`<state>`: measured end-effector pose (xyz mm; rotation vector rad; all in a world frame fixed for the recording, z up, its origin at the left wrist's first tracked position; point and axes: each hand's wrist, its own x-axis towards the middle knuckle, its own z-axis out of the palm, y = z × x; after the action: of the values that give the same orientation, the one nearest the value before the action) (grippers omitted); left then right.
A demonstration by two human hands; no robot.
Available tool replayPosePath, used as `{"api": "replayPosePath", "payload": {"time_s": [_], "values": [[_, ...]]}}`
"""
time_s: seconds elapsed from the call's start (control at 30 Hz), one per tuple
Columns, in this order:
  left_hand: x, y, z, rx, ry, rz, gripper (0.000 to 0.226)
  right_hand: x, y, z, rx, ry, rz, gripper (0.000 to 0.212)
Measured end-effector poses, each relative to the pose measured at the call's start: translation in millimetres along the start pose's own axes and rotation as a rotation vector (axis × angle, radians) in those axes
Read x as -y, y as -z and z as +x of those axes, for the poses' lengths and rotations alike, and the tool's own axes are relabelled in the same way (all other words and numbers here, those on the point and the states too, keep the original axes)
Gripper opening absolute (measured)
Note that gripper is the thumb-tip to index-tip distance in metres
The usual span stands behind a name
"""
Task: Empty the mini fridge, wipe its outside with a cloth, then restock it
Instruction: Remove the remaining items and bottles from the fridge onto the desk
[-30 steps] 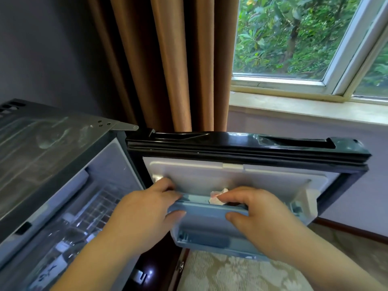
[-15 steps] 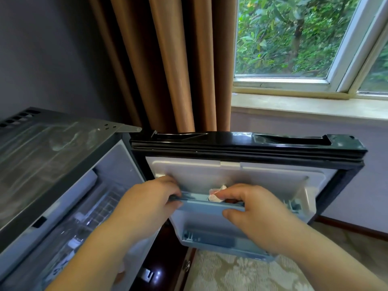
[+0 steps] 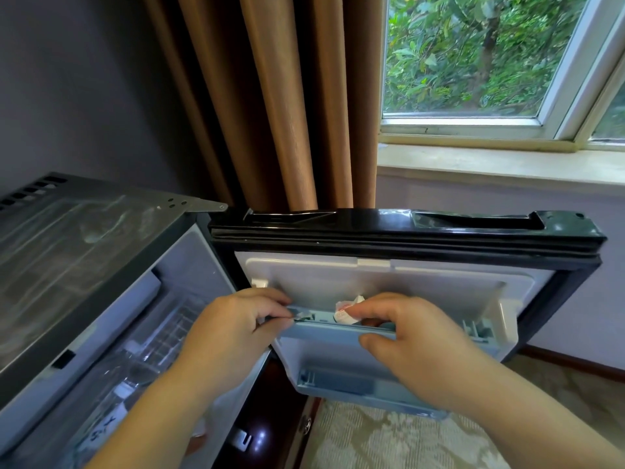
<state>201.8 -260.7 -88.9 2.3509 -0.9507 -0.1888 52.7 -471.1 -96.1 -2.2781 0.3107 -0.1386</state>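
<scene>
The mini fridge (image 3: 67,252) is standing low against a grey wall (image 3: 67,79), its streaked metal top showing. Its glossy black door (image 3: 389,226) is hanging open beside pleated brown curtains (image 3: 287,113) and a white-framed window (image 3: 466,125) above a pale sill (image 3: 490,164). Patterned beige carpet (image 3: 389,441) is lying below. Both hands are gripping the translucent blue plastic door shelf (image 3: 324,335): the left hand (image 3: 236,330) is curling its fingers over the rim, and the right hand (image 3: 416,346) is clamping it between fingers and thumb. A crumpled white-and-red packet (image 3: 346,311) is sitting in the shelf, possibly touching the right fingers.
</scene>
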Motion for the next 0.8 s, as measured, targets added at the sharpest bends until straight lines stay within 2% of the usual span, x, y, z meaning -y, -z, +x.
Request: {"api": "replayPosePath", "payload": {"time_s": [0.47,0.67,0.8], "values": [[-5.3,-3.3,-10.8,-0.206,-0.072,-0.096,0.014,2.2,5.3,-5.6,-0.038,-0.078,0.055,0.035],[-12.5,-5.3,-15.3,-0.214,-0.176,-0.118,0.011,10.2,8.4,-29.1,-0.096,-0.027,0.026,0.035],[-21.2,-17.7,-27.7,-0.229,-0.227,-0.120,0.012,3.9,14.3,-52.7,-0.042,-0.008,-0.054,0.032]]}}
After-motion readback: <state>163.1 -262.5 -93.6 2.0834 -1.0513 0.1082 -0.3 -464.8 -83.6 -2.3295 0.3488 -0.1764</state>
